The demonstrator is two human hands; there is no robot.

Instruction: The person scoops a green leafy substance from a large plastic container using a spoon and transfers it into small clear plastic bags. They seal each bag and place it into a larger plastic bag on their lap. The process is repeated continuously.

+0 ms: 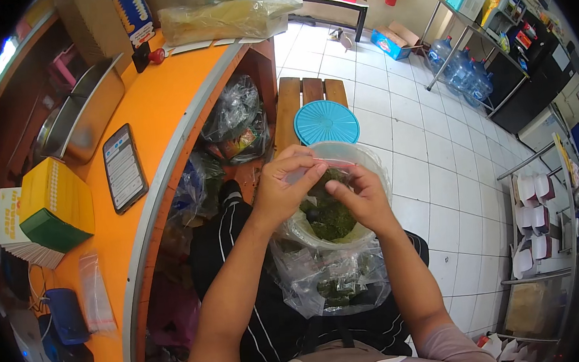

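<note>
Above a translucent plastic tub (370, 155), my left hand (287, 183) pinches one end of the red-striped seal of a small clear zip bag (333, 163). My right hand (367, 198) grips the other end between its fingers, its thumb standing apart. Most of the bag is hidden or too see-through to make out. Dark green flaky stuff (335, 226) lies in the tub, with a dark rounded thing (314, 214) partly in it. Below the tub, clear plastic bags (303, 287) rest on my lap, some with green contents.
A round blue lid (326, 122) lies on a slatted wooden bench (287, 99) ahead. On the orange counter (158, 97) to my left are a phone (124, 168), flat zip bags (96, 293), a yellow-and-green box (55, 204) and a steel container (93, 117). Filled plastic bags (235, 108) sit under the counter.
</note>
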